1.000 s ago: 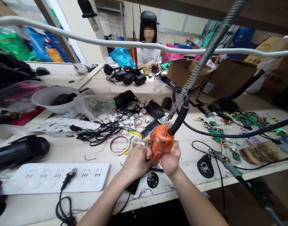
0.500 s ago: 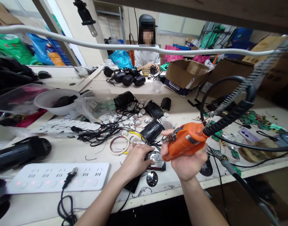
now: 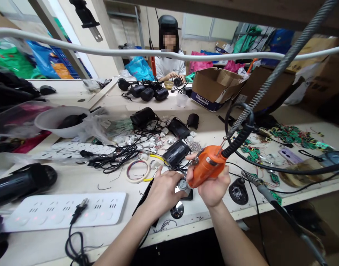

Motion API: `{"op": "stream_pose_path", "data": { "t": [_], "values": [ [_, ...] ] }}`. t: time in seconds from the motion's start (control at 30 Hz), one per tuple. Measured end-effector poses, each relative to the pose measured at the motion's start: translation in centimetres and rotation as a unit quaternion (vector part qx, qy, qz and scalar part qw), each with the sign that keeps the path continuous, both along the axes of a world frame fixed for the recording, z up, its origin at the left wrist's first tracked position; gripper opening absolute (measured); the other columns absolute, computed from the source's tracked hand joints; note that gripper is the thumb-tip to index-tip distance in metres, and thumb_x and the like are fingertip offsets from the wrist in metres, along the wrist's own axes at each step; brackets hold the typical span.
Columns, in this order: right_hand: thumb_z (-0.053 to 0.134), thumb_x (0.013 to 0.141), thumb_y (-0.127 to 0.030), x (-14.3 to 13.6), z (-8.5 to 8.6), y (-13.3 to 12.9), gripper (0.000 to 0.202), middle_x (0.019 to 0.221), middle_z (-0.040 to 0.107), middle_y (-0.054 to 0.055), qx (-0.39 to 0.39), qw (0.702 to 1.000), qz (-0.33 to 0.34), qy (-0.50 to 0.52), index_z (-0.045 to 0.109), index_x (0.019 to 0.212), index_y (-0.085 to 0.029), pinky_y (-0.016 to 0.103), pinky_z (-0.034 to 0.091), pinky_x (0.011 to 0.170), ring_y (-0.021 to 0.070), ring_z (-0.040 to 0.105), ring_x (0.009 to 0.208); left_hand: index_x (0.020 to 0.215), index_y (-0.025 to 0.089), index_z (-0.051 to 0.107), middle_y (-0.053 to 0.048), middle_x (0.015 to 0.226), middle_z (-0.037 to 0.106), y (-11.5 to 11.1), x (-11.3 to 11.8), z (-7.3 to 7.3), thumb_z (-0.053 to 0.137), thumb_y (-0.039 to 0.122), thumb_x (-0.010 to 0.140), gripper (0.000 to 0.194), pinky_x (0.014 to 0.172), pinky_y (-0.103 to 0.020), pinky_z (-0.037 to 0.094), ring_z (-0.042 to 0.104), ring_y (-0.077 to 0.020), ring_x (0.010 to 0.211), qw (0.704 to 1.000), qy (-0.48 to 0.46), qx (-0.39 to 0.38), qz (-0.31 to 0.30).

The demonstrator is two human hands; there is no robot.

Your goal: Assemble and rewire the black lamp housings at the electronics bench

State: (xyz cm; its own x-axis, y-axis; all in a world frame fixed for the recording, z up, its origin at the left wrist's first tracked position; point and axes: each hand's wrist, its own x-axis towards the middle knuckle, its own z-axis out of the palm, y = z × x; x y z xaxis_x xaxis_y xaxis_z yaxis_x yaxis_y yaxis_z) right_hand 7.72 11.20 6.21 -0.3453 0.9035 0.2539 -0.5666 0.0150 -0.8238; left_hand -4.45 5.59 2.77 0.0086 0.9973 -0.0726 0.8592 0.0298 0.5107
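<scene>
My right hand (image 3: 215, 189) is wrapped round an orange electric screwdriver (image 3: 207, 166), which hangs from a coiled spring and a black cable. Its tip is hidden behind my fingers and the tool body. My left hand (image 3: 164, 190) grips a dark part with a silver round piece (image 3: 182, 184), thumb and fingers on either side of it, close beside the screwdriver. Just below lies a shiny black disc (image 3: 177, 210). A black half-shell (image 3: 176, 153) rests behind my hands, and a roll of tape (image 3: 137, 180) sits to the left.
A white power strip (image 3: 65, 211) lies front left, with a black plug in it. Small screws (image 3: 195, 146) are heaped behind the screwdriver. Green circuit boards (image 3: 291, 135) and a soldering iron (image 3: 271, 197) are to the right. Across the table, a person handles a black part (image 3: 177, 81).
The screwdriver and my right hand have shifted left and become more upright, with the spring pulled straighter. A black round part to the right has come into fuller view. My left hand keeps its hold.
</scene>
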Motion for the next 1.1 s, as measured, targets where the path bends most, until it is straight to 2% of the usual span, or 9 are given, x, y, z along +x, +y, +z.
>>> {"op": "stream_pose_path", "data": {
  "t": [0.17,0.37,0.53,0.73,0.9,1.0,1.1],
  "values": [
    [0.048,0.076,-0.083,0.0,-0.3,0.0,0.07,0.054,0.061,0.003,-0.001,1.0,-0.004,-0.013,0.071,0.085,-0.017,0.031,0.045,0.041,0.0184,0.052,0.042,0.088,0.022,0.061,-0.002,0.093,0.071,0.1,0.0,-0.2,0.072,0.031,0.078,0.017,0.112,-0.058,0.025,0.066,-0.0257,0.095,1.0,0.01,0.006,0.0],
    [0.051,0.076,-0.082,-0.3,-0.4,0.0,0.067,0.061,0.065,0.004,-0.003,1.0,0.001,-0.005,0.07,0.087,-0.019,0.03,0.044,0.04,0.0164,0.051,0.042,0.086,0.022,0.061,-0.003,0.091,0.071,0.2,0.1,-0.1,0.074,0.03,0.077,0.017,0.112,-0.058,0.027,0.066,-0.0263,0.096,1.0,0.025,0.001,-0.007],
    [0.048,0.08,-0.08,-0.6,-0.6,0.1,0.064,0.051,0.058,0.0,0.03,0.999,0.031,-0.005,0.069,0.081,-0.02,0.033,0.05,0.046,0.0167,0.052,0.04,0.091,0.02,0.064,-0.006,0.093,0.071,0.4,1.0,-0.2,0.067,0.032,0.081,0.016,0.113,-0.053,0.029,0.066,-0.0271,0.098,0.999,0.033,0.003,0.005],
    [0.054,0.08,-0.075,-0.7,-0.6,0.2,0.057,0.049,0.058,-0.002,0.021,0.999,0.024,0.022,0.071,0.084,-0.021,0.033,0.05,0.047,0.0165,0.052,0.038,0.086,0.019,0.064,-0.008,0.09,0.072,0.8,1.8,-0.4,0.063,0.027,0.08,0.01,0.093,-0.042,0.045,0.067,-0.0292,0.093,0.998,0.051,0.008,0.035],
    [0.051,0.079,-0.079,-0.7,-0.4,0.2,0.064,0.051,0.06,0.001,0.018,0.998,0.051,0.018,0.071,0.082,-0.018,0.034,0.051,0.047,0.0185,0.055,0.043,0.086,0.019,0.064,-0.008,0.089,0.071,0.8,1.7,-0.6,0.064,0.029,0.079,0.012,0.087,-0.041,0.046,0.067,-0.0302,0.091,0.998,0.056,0.012,0.041],
    [0.048,0.08,-0.08,-0.6,-0.4,0.2,0.068,0.058,0.064,0.004,0.014,0.999,0.05,0.008,0.072,0.088,-0.017,0.033,0.051,0.048,0.019,0.057,0.048,0.085,0.019,0.064,-0.007,0.086,0.071,0.8,1.7,-0.5,0.066,0.031,0.079,0.013,0.086,-0.04,0.046,0.067,-0.0295,0.089,0.997,0.056,0.011,0.045],
    [0.051,0.078,-0.08,0.0,-0.1,0.2,0.067,0.074,0.07,0.006,0.007,1.0,0.017,0.021,0.071,0.093,-0.018,0.029,0.047,0.044,0.0155,0.055,0.047,0.08,0.02,0.063,-0.006,0.086,0.071,0.8,1.7,-0.2,0.068,0.033,0.08,0.014,0.085,-0.04,0.047,0.067,-0.0288,0.088,0.997,0.054,0.008,0.048]
  ]
}}
